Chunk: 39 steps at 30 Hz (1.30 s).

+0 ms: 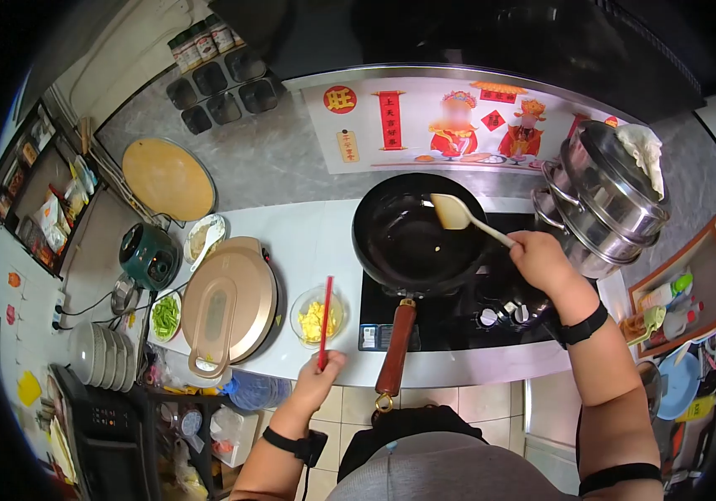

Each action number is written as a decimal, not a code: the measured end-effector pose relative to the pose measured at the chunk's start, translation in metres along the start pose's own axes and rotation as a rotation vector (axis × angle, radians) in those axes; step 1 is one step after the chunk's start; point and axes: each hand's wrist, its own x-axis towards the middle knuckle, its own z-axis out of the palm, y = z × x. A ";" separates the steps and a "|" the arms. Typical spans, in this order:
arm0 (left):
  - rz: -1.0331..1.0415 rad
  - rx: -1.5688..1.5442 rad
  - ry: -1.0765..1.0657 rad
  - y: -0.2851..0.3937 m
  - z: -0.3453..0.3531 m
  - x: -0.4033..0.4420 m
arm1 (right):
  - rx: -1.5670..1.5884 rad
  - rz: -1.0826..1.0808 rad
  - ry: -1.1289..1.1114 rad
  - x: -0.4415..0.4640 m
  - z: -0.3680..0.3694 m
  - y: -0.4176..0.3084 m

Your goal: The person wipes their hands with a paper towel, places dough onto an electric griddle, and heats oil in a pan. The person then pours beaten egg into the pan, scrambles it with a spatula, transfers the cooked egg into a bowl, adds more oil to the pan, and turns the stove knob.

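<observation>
My left hand (318,382) is closed around red chopsticks (328,313), which point up over a clear bowl (295,311). Yellow pieces that look like scrambled egg (311,326) lie in that bowl. In my right hand (540,260) is the handle of a pale spatula (453,212), its blade over the right side of a black wok (391,246). A small light bit lies in the wok, whose inside looks shiny. The wok sits on the black stove (450,321), and its wooden handle (397,351) points toward me.
Stacked steel steamer pots (604,196) stand right of the wok. Left of the bowl are a beige electric griddle (245,313), a dish of chopped greens (166,317), a small bowl with a white spoon (205,238) and a green cooker (147,255). A range hood (491,42) overhangs the stove.
</observation>
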 end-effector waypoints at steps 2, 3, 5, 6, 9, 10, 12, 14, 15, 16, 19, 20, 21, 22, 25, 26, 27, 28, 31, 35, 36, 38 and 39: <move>-0.001 -0.028 0.073 -0.021 -0.017 -0.011 | -0.102 0.045 -0.077 0.005 -0.009 0.005; -0.055 -0.026 0.111 -0.028 -0.023 -0.017 | -0.108 0.101 -0.113 0.007 -0.013 0.008; -0.127 -0.082 0.159 -0.040 -0.032 -0.027 | -0.120 0.188 -0.219 0.015 -0.025 0.007; -0.134 -0.092 0.167 -0.048 -0.035 -0.028 | -0.120 0.224 -0.269 0.021 -0.029 0.008; -0.108 -0.170 0.313 -0.069 -0.042 -0.026 | -0.066 0.300 -0.431 0.042 -0.026 0.018; -0.111 -0.179 0.322 -0.072 -0.041 -0.022 | -0.047 0.310 -0.479 0.049 -0.021 0.016; -0.042 -0.150 0.439 -0.082 -0.040 -0.007 | -0.041 0.373 -0.542 0.057 -0.011 0.009; -0.036 -0.121 0.416 -0.090 -0.037 0.005 | -0.038 0.453 -0.596 0.059 -0.003 -0.003; -0.039 -0.106 0.402 -0.094 -0.034 0.011 | 0.092 0.452 -0.570 0.057 0.004 -0.007; -0.042 -0.090 0.391 -0.095 -0.031 0.016 | 0.224 0.448 -0.542 0.056 0.008 -0.010; -0.050 -0.117 0.370 -0.099 -0.033 0.022 | 0.275 0.403 -0.514 0.061 0.009 -0.002; -0.057 -0.144 0.365 -0.099 -0.033 0.023 | 0.272 0.353 -0.481 0.063 0.007 0.003; -0.058 -0.146 0.359 -0.102 -0.035 0.025 | 0.268 0.358 -0.480 0.064 0.001 0.009; -0.069 -0.147 0.336 -0.106 -0.040 0.026 | 0.212 0.403 -0.503 0.065 -0.012 0.005; -0.097 -0.145 0.299 -0.111 -0.044 0.029 | 0.130 0.475 -0.520 0.067 -0.018 0.003; -0.115 -0.142 0.290 -0.111 -0.045 0.029 | 0.106 0.499 -0.518 0.068 -0.018 0.003; -0.114 -0.142 0.285 -0.109 -0.045 0.030 | 0.104 0.502 -0.515 0.068 -0.015 0.001; -0.110 -0.162 0.279 -0.107 -0.043 0.029 | 0.108 0.499 -0.536 0.068 -0.010 -0.006; -0.095 -0.213 0.259 -0.106 -0.044 0.028 | 0.135 0.486 -0.566 0.067 0.007 -0.024; -0.101 -0.303 0.223 -0.112 -0.049 0.025 | 0.220 0.449 -0.593 0.066 0.027 -0.025; -0.101 -0.303 0.224 -0.111 -0.050 0.023 | 0.254 0.454 -0.580 0.065 0.030 -0.025; -0.145 -0.216 0.205 -0.107 -0.053 0.018 | 0.331 0.476 -0.584 0.064 0.041 -0.016; -0.141 -0.215 0.204 -0.103 -0.054 0.015 | 0.410 0.498 -0.587 0.062 0.044 -0.012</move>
